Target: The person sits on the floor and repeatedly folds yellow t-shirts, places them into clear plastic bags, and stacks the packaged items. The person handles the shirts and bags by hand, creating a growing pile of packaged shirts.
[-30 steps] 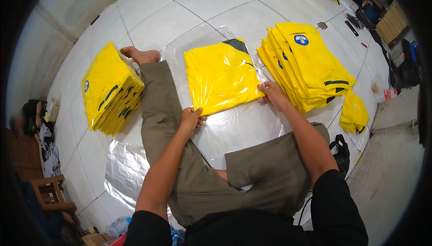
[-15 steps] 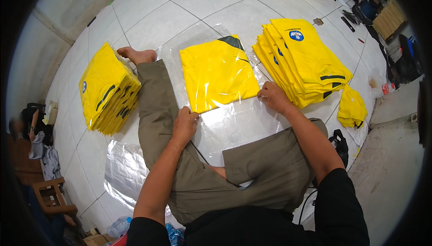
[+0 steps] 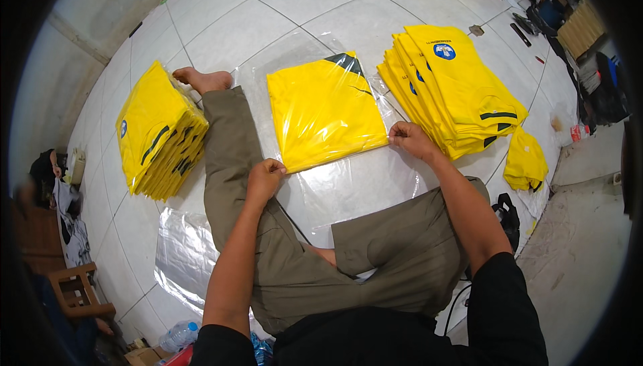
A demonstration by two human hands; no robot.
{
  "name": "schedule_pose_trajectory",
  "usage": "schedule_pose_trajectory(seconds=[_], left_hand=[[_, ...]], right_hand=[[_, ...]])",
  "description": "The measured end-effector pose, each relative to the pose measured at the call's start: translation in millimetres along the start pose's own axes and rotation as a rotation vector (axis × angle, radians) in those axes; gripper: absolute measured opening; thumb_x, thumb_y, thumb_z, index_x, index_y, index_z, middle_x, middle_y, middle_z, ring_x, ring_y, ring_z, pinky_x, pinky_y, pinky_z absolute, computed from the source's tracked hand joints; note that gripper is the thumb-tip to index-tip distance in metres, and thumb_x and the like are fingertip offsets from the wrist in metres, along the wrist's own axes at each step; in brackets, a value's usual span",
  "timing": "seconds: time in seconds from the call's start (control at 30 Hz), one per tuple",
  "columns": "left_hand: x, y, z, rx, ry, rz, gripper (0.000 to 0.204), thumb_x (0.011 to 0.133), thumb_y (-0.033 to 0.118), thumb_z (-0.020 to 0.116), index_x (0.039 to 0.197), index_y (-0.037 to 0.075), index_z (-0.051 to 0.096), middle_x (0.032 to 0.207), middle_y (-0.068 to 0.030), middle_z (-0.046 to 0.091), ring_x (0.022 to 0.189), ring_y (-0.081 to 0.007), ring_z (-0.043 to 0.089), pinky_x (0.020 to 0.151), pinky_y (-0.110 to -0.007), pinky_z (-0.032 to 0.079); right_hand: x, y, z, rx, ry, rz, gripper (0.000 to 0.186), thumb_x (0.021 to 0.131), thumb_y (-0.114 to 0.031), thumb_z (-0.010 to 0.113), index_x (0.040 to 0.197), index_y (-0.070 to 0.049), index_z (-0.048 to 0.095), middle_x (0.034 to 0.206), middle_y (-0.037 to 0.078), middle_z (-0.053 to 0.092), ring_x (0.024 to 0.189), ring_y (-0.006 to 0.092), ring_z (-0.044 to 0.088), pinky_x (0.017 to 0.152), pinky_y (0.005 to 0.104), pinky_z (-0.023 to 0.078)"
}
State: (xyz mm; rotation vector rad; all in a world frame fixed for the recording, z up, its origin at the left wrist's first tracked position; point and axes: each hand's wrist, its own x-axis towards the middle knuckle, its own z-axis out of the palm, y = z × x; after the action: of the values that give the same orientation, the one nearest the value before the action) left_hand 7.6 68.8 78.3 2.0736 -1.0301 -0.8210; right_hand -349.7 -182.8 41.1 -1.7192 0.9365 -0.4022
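Note:
A folded yellow shirt [image 3: 326, 113] with a dark green patch at its far right corner lies on the floor between my legs, inside a clear plastic bag [image 3: 355, 188]. Bare film stretches from the shirt's near edge towards me. At the near left corner, my left hand [image 3: 266, 180] is closed in a pinch on the bag. My right hand [image 3: 412, 141] pinches the bag by the near right corner, close to a stack of folded yellow shirts [image 3: 462, 88] with blue round emblems. Left of my foot stands another stack of yellow shirts [image 3: 151, 131] in shiny wrapping.
Flat clear bags [image 3: 184, 255] lie left of my lap. A crumpled yellow cloth [image 3: 526, 162] sits beyond the right stack. At the lower left are a plastic bottle [image 3: 179, 336] and a brown wooden stool [image 3: 80, 292]; a person's arm shows at the left rim.
My left hand has shifted slightly left and its fingers have come to the shirt's near corner. The right hand has moved a little right and up along the bag edge.

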Motion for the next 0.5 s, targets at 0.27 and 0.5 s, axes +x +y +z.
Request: schedule_pose_trajectory(seconds=[0.27,0.5], left_hand=[[13.9,-0.6,5.2,-0.213,-0.014,-0.158,0.019,0.089,0.015,0.071,0.097,-0.003,0.074,0.083,-0.0043,0.073,0.070,-0.0109,0.062,0.065,-0.029,0.049],[18.3,-13.0,16.1,0.286,0.148,-0.041,0.027,0.080,0.023,0.079,0.082,-0.002,0.074,0.077,-0.0190,0.073,0.069,-0.0249,0.070,0.068,-0.038,0.054]], right_hand=[[10.4,-2.6,-1.0,0.119,0.035,0.090,0.024,0.087,-0.023,0.064,0.088,0.000,0.072,0.081,0.010,0.070,0.076,0.0201,0.064,0.074,0.0346,0.051],[3.8,-44.2,28.0,-0.570,0.248,0.165,0.028,0.083,-0.024,0.066,0.088,0.003,0.073,0.085,0.026,0.071,0.087,0.0404,0.069,0.077,0.0476,0.053]])
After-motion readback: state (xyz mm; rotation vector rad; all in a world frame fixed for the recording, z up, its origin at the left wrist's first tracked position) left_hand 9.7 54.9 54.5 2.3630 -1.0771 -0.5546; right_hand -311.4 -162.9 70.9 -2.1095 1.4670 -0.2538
